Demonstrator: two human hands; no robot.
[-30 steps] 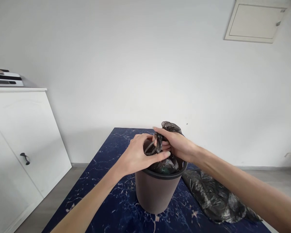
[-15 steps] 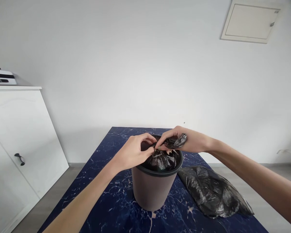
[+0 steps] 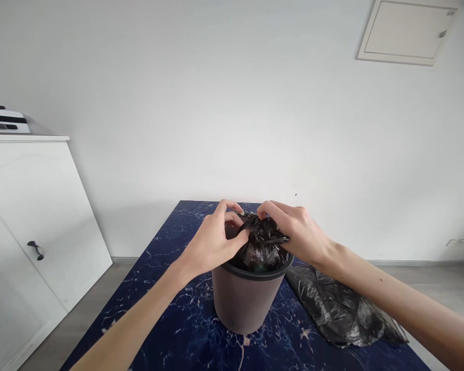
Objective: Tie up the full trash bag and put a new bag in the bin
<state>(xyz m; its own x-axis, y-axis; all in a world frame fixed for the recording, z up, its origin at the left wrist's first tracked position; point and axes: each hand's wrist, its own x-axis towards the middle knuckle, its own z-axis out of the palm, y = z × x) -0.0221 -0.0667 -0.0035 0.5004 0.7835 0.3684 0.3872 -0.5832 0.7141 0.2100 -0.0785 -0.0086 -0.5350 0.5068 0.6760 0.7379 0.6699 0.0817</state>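
Note:
A small brown-grey bin (image 3: 243, 301) stands upright on a dark blue marbled table (image 3: 178, 319). A black plastic bag (image 3: 260, 247) fills its mouth, its top gathered into a bunch above the rim. My left hand (image 3: 214, 239) pinches the left side of that bunch, fingers curled round the plastic. My right hand (image 3: 294, 232) grips the right side of the same bunch, fingers bent over it. Both hands meet right above the bin's opening.
A second crumpled black bag (image 3: 344, 314) lies flat on the table to the right of the bin. A white cupboard (image 3: 31, 226) with a dark handle stands at the left. A white wall is behind, with a panel (image 3: 406, 33) high on the right.
My right hand has turned and come down onto the bag's gathered top, and the loose end it held up is now drawn in. My left hand has kept its pinch.

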